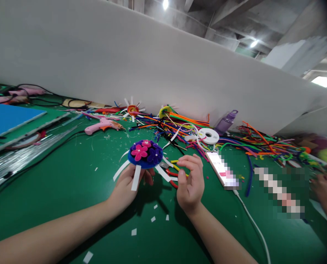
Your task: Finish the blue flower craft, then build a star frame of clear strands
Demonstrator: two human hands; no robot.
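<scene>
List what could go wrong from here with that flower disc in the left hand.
1. The left hand holds the blue flower disc from beneath by its fingers only; it could tip and crease the white paper strips hanging off its rim.
2. The right hand hovers over red-handled pliers; a careless reach might catch them.
3. The pink glue gun lies among loose pipe cleaners; if hot, it may scorch them.

Bright overhead lamps, warped blurry edges
</scene>
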